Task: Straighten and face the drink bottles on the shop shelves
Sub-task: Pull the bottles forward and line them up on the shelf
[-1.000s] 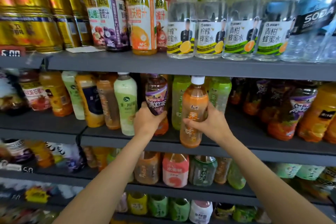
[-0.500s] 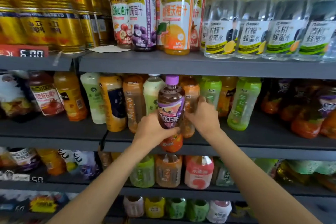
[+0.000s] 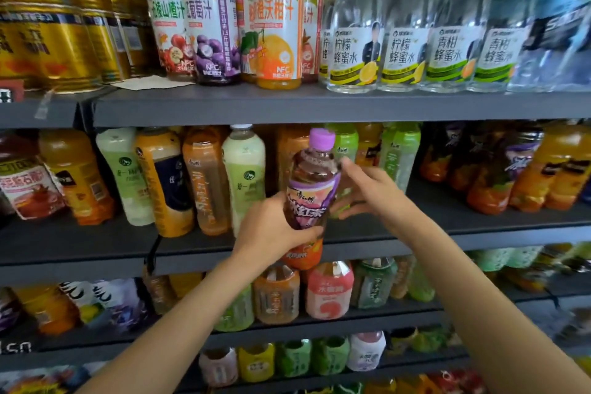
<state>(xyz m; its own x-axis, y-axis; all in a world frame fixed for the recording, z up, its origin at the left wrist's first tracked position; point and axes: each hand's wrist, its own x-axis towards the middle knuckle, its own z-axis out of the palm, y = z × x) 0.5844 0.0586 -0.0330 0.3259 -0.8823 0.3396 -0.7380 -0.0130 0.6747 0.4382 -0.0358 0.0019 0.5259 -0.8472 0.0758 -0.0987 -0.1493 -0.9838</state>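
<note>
Grey shop shelves [image 3: 319, 105] packed with drinks ahead of me, my left hand [image 3: 271, 230] wraps the purple-capped tea bottle [image 3: 311, 189] held out before the middle shelf, right hand [image 3: 371, 192] spread loose beside it holding nothing, so next I'd slot it back, label forward.

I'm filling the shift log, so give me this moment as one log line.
left hand: grips purple-capped bottle | right hand: open, beside bottle | bottle: upright, off the middle shelf | step: facing, not yet set down
</note>
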